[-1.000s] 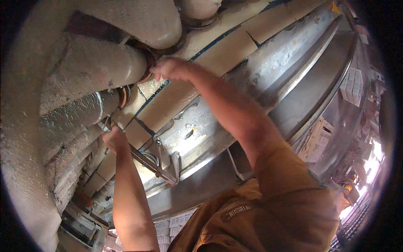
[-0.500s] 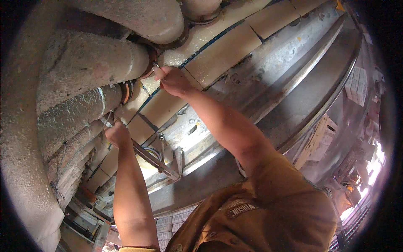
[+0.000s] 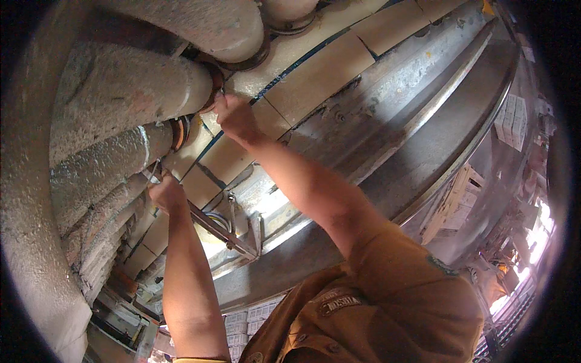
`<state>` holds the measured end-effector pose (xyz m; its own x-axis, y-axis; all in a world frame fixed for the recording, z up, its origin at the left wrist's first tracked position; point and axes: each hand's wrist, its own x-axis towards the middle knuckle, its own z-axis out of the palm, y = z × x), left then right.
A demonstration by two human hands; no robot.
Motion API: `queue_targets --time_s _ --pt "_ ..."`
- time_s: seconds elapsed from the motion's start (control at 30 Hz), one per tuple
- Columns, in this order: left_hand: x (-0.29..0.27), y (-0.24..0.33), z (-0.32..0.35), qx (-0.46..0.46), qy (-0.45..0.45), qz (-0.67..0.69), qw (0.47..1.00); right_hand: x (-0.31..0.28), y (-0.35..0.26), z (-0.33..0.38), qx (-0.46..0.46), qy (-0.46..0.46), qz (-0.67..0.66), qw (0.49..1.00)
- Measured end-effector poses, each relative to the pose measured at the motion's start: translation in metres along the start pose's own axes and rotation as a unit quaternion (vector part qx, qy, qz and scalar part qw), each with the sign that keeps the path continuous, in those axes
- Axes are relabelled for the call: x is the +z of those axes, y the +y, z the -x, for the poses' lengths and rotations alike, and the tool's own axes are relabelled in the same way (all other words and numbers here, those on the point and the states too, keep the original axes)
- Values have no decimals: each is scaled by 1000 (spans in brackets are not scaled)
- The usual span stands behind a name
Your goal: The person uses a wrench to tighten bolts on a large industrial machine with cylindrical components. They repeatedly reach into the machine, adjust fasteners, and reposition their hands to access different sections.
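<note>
My right hand [image 3: 237, 123] is closed in a pinch beside the brown collar [image 3: 215, 85] at the end of a thick grey cylinder [image 3: 133, 85]. A small shiny metal piece [image 3: 222, 91] shows at its fingertips; its kind is unclear. Lower and to the left, my left hand [image 3: 167, 192] is closed round a slim metal thing [image 3: 152, 175], mostly hidden by the fingers. This hand is just below the orange-brown rings [image 3: 180, 133] of a second, slimmer cylinder [image 3: 115, 148]. Beige blocks [image 3: 321, 72] with dark joints lie in a curved row behind my right hand.
More grey cylinders [image 3: 206, 30] fill the upper left. A metal bar [image 3: 225, 233] slants beside my left forearm, near a bundle of thin cables [image 3: 216, 219]. A long curved metal ledge [image 3: 423, 115] runs to the upper right. White boxes [image 3: 512, 123] stand at the far right.
My right hand has shifted slightly left, closer to the brown collar, with its forearm following. My left hand has hardly moved and keeps its grip.
</note>
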<state>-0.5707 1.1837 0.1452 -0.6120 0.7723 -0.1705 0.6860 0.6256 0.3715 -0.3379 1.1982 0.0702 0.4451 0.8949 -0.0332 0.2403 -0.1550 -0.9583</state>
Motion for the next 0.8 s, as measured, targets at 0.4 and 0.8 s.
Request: queue_targets --time_s 0.4,0.8 --pt "-8 13 13 19 19 3 1000 -83 -23 -84 189 -479 49 856" --pt "-8 9 14 84 39 38 995 -11 -29 1 122 -17 -121 985"
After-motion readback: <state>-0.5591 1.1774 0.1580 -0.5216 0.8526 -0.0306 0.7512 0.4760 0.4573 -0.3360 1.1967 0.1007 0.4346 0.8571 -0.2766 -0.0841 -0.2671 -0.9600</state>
